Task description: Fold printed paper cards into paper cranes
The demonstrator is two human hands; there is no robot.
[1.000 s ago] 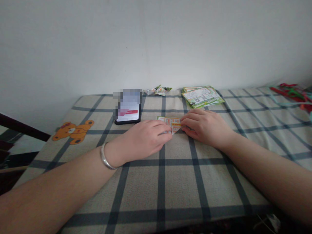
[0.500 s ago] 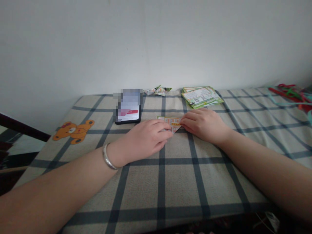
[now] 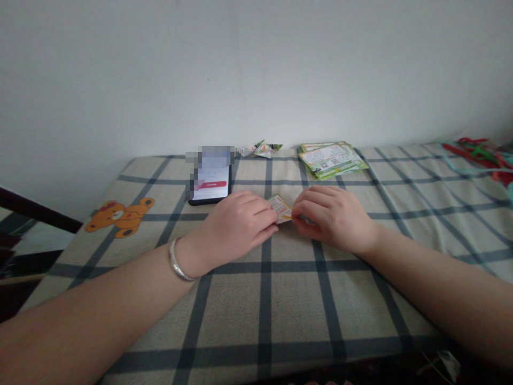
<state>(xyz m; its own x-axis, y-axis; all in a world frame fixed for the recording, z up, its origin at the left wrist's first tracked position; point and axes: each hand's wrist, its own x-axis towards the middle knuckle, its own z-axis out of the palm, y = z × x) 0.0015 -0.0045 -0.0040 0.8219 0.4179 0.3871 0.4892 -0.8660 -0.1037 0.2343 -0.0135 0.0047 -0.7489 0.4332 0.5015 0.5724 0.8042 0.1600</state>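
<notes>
A small folded piece of printed paper (image 3: pixel 281 207), white with orange and green print, shows between my two hands just above the checked tablecloth (image 3: pixel 224 310). My left hand (image 3: pixel 246 222), with a silver bangle on its wrist, pinches the paper's left side; the fingers cover that part of it. From the right, my right hand (image 3: pixel 331 216) has its fingers curled closed at the paper's other corner. The fingertips of both hands are partly hidden.
Behind my left hand a phone (image 3: pixel 212 187) lies with its screen lit. Folded paper shapes (image 3: pixel 260 149) and a stack of printed leaflets (image 3: pixel 332 160) lie by the wall. A bear cutout (image 3: pixel 122 216) is at left, coloured strips (image 3: pixel 476 152) at far right.
The paper has turned, and less of it shows between my hands. My right hand has shifted slightly toward me and rolled, its fingers curling more. My left hand has barely moved.
</notes>
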